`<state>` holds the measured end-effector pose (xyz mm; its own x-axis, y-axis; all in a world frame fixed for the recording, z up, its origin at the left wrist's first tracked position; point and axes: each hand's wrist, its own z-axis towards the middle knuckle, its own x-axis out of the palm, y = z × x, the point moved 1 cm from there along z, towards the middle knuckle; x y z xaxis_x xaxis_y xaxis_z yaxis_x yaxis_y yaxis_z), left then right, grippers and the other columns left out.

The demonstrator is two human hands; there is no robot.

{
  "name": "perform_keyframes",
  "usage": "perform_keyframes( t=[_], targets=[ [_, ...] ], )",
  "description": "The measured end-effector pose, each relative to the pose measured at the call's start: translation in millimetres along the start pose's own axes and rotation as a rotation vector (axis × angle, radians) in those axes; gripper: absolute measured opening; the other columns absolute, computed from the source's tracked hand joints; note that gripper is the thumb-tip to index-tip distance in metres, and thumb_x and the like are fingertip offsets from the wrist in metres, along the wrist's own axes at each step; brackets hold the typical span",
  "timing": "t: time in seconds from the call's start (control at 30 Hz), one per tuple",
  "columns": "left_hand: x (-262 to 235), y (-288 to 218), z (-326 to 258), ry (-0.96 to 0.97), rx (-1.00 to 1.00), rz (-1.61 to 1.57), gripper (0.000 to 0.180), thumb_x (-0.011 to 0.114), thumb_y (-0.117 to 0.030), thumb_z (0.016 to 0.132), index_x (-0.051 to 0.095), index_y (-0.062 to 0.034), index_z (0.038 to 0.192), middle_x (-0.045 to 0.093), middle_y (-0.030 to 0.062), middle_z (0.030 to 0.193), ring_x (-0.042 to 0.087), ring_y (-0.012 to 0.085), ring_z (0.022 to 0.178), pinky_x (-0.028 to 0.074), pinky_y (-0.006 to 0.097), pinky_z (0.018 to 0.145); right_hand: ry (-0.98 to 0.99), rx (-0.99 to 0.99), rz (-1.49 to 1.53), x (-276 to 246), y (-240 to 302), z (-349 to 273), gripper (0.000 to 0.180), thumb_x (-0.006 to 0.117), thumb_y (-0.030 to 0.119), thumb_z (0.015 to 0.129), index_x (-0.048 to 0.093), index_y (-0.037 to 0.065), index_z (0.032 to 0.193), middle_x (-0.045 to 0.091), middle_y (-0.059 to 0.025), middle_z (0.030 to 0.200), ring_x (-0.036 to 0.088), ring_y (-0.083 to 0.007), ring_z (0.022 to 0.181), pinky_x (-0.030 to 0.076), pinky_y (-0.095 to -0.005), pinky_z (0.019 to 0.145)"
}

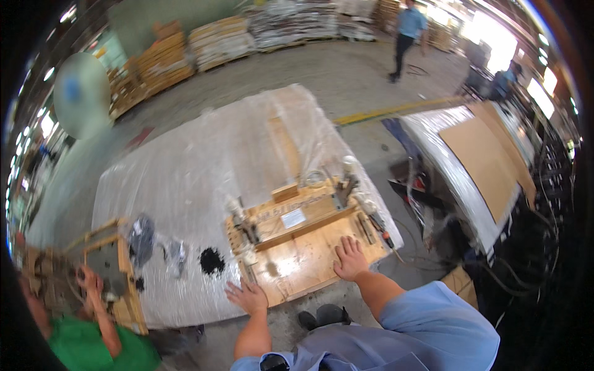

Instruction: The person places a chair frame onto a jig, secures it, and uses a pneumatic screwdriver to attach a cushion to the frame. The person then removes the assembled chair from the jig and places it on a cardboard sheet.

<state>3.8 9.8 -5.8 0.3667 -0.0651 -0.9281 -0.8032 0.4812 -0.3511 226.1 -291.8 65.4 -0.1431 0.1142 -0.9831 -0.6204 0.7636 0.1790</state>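
left hand (249, 297) flat, fingers spread, gripping nothing, at near-left edge of wooden board (306, 250) | board on plastic-wrapped table (185, 167) (near edge) | right hand (351, 260) flat on it, open | likely stiff, heavy; best gripped by side edges

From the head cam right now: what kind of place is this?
Probably a factory or warehouse floor: stacked pallets along the far wall, a plastic-wrapped worktable bearing a wooden jig board, and a yellow floor line.
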Motion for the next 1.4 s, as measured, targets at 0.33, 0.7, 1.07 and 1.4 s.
perform_keyframes(
  t=[0.33,0.7,1.07,1.4],
  targets=[
    [-6,-7,-1,0.018,0.021,0.023,0.052,0.047,-0.035,0.102,0.062,-0.0054,0.142,0.024,0.0283,0.168,0.019,0.0558,0.153,0.015,0.068,0.124,-0.003,0.042,-0.004,0,-2,-12,0.060,0.055,0.044,0.094,0.057,0.009,0.143,0.034,-0.0225,0.164,0.026,-0.0403,0.155,0.020,-0.0587,0.126],
    [7,2,2,0.073,0.010,0.058,0.060,0.052,-0.042,0.098,0.057,-0.0112,0.149,0.020,0.0277,0.170,0.011,0.0554,0.155,0.008,0.067,0.125,-0.187,-0.055,0.069,19,-7,-5,0.053,0.060,0.033,0.089,0.064,0.002,0.131,0.041,-0.0284,0.158,0.032,-0.0486,0.150,0.025,-0.0603,0.123],
    [-15,-5,-3,0.070,-0.026,0.031,0.060,0.047,-0.047,0.101,0.057,-0.0141,0.150,0.022,0.0286,0.169,0.010,0.0567,0.154,0.007,0.068,0.125,-0.086,-0.067,0.062,11,0,-2,0.052,0.056,0.032,0.091,0.058,0.001,0.132,0.041,-0.0287,0.157,0.032,-0.0491,0.149,0.024,-0.0618,0.122],
    [-16,-9,-1,0.083,-0.035,0.012,0.060,0.046,-0.048,0.101,0.057,-0.0151,0.150,0.020,0.0281,0.169,0.010,0.0561,0.154,0.006,0.068,0.125,-0.091,-0.077,0.064,13,-3,-2,0.050,0.057,0.030,0.090,0.058,0.001,0.131,0.040,-0.0288,0.158,0.031,-0.0492,0.149,0.023,-0.0637,0.121]
  ],
)
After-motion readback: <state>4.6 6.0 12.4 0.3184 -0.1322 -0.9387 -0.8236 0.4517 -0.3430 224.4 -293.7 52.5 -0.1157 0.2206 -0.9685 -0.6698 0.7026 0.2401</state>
